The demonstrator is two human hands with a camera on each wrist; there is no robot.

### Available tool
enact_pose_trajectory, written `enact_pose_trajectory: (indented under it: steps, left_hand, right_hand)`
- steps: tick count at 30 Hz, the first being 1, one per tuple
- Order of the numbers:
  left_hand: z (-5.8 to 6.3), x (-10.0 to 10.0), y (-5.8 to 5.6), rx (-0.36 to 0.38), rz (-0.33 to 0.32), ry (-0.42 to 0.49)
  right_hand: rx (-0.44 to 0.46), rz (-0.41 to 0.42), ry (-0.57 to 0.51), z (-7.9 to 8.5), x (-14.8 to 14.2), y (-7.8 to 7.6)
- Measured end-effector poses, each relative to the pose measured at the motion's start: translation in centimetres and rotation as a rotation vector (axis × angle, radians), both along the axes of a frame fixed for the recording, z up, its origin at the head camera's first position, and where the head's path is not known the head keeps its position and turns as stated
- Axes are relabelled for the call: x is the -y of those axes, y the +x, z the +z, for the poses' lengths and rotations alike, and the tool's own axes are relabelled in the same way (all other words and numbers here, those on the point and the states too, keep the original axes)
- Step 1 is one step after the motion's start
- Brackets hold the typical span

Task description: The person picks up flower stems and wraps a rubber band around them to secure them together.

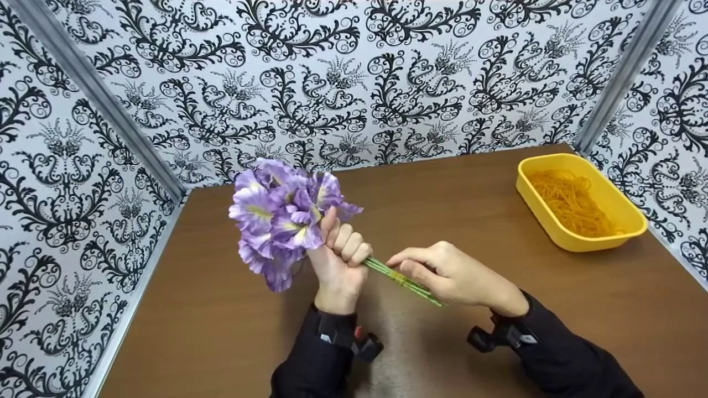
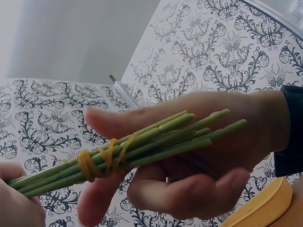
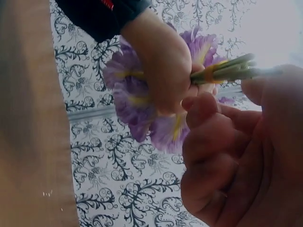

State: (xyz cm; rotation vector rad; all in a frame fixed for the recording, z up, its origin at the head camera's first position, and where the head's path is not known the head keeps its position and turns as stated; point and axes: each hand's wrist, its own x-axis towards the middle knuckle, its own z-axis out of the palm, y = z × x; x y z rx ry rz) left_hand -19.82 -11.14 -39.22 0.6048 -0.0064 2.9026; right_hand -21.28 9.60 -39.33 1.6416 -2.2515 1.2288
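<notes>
A bunch of purple artificial flowers (image 1: pixel 276 218) with yellow-streaked petals is gripped by my left hand (image 1: pixel 342 265), fingers wrapped round the stems just below the blooms. The green stems (image 2: pixel 161 137) stick out of the fist to the lower right in the head view. A yellow rubber band (image 2: pixel 102 158) is wound several times around them, short of their cut ends. My right hand (image 1: pixel 462 276) is at the banded stems, with thumb and index finger spread on either side and the other fingers loosely bent. Whether a fingertip touches the band cannot be told.
At the right rear of the brown table (image 1: pixel 442 204) stands a yellow tub (image 1: pixel 553 232) holding a heap of yellow rubber bands (image 1: pixel 575 202). Black-and-white patterned panels (image 1: pixel 354 83) wall the table at the back and both sides.
</notes>
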Motion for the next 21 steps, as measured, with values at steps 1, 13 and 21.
enact_pose_trajectory:
  steps: [1,13,21]
  left_hand:
    - [0.0,0.0,0.0,0.009,-0.003,-0.013]
    - [-0.2,-0.5,-0.1,0.181,0.053,-0.279]
    - [-0.8,-1.6,0.2,0.086,-0.051,-0.43]
  right_hand:
    - [0.002,0.008,0.003,0.0,0.1,0.1]
    - [0.114,0.055,0.092,-0.9,0.7,0.8]
    - [0.29,0.2,0.076,-2.8,-0.5,1.1]
